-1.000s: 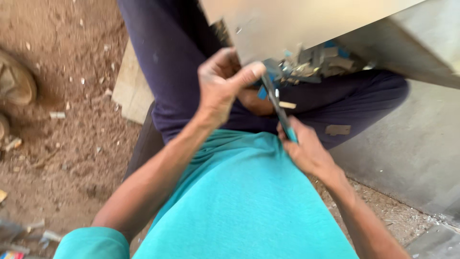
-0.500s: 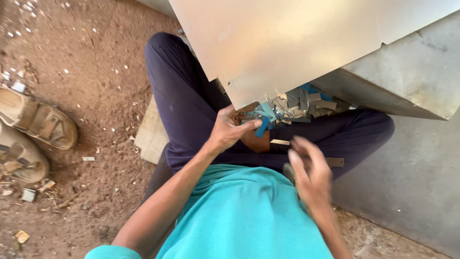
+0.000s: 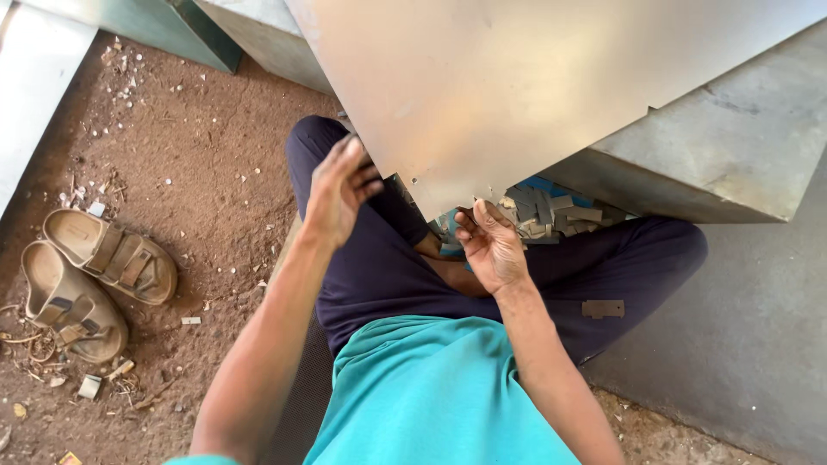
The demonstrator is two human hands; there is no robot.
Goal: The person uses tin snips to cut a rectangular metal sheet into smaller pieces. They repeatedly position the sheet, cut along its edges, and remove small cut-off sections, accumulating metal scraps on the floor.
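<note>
The left hand [image 3: 340,191] is raised with fingers loosely spread, while the right hand [image 3: 489,248] is held palm-up, empty.

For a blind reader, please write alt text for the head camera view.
A seated person raises the left hand open and reaches the right hand toward small grey metal pieces under a large metal sheet. Two sandals lie on the dirt floor.

Informal sheet-metal workshop on bare ground. Large metal sheets [image 3: 517,95] overhead. Small metal offcuts [image 3: 551,211] piled; dirt floor [image 3: 198,172] littered.
</note>
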